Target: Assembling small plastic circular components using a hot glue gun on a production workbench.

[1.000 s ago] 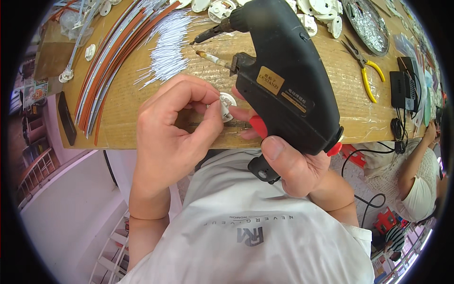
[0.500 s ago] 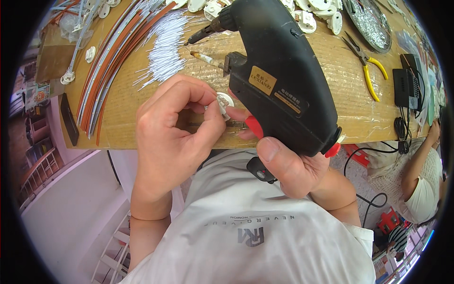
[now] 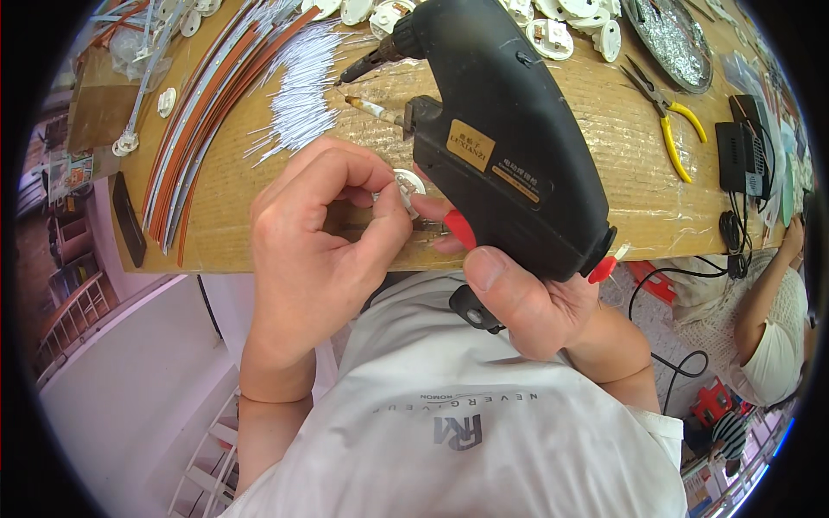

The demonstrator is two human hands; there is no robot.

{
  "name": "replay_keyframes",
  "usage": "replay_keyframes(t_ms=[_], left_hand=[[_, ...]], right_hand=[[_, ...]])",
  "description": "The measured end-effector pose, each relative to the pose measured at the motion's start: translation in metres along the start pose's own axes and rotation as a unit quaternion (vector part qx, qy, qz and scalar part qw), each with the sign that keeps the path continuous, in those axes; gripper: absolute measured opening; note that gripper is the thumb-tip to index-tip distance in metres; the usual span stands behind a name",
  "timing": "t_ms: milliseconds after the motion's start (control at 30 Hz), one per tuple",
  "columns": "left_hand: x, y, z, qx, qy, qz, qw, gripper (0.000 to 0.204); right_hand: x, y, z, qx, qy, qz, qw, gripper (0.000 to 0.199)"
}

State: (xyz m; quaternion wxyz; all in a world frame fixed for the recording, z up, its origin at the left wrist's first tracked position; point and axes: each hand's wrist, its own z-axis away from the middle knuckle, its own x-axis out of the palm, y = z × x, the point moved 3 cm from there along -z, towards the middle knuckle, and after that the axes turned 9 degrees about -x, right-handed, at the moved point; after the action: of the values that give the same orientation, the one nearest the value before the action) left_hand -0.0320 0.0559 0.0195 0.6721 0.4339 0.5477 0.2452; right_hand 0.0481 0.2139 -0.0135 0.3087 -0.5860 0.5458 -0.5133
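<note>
My left fingers (image 3: 361, 171) still pinch the white disc (image 3: 411, 181) as my right fingers (image 3: 505, 289), clamped round the soldering gun (image 3: 518, 112), edge it nearer them, its tip (image 3: 345, 78) still off the disc.

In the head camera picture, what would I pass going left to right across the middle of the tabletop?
Dark flat bar, strip bundle, left hand, white round part, black soldering gun, yellow-handled pliers, black box.

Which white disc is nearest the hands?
The white disc at the fingertips of the left hand. The lone one left of the orange strips and the others toward the table's far side lie clear of both hands.
</note>
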Motion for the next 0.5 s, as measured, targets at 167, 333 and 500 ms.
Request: replay_keyframes(t_ms=[167,333,500], left_hand=[[-0.0001,-0.0005,0.0013,0.014,0.008,-0.007,1.0,0.01],[0.0008,0.0004,0.0007,0.02,0.01,-0.025,0.999,0.01],[-0.0017,0.0019,0.0012,0.022,0.001,-0.018,1.0,0.009]], right_hand=[[-0.0003,-0.0024,-0.0003,0.017,-0.01,0.008,1.0,0.032],[-0.0078,-0.0089,0.0043,0.124,-0.097,0.027,0.987,0.045],[-0.0056,-0.0092,0.0046,0.118,-0.079,0.001,0.99,0.05]])
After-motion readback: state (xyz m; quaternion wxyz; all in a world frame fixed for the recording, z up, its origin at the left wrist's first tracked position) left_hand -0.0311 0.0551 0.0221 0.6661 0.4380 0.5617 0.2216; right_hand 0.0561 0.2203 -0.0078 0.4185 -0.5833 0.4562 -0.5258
